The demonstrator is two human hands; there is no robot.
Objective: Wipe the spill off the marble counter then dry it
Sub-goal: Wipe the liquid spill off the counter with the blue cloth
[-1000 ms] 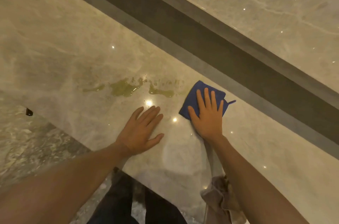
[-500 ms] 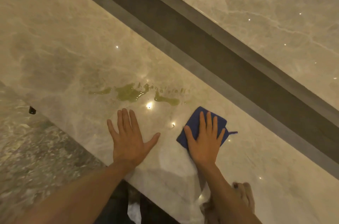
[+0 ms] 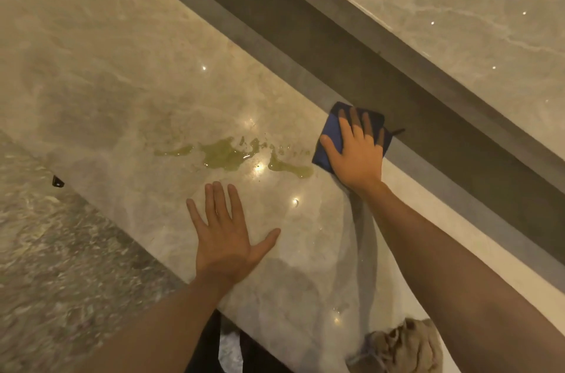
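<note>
Hands: two. Cloths: two, blue cloth [image 3: 328,140], beige cloth [image 3: 400,348].

The left hand [image 3: 224,238] lies flat, palm down, on the worktop [image 3: 122,82], its four fingers [image 3: 218,201] close together and pointing away from the body, the thumb splayed out to the right. Its bare forearm runs back toward the lower left. The right hand [image 3: 356,152] is stretched farther forward, palm down with fingers slightly spread, pressing flat rather than closing a grip. The right forearm, also bare, extends straight from the lower right.
</note>
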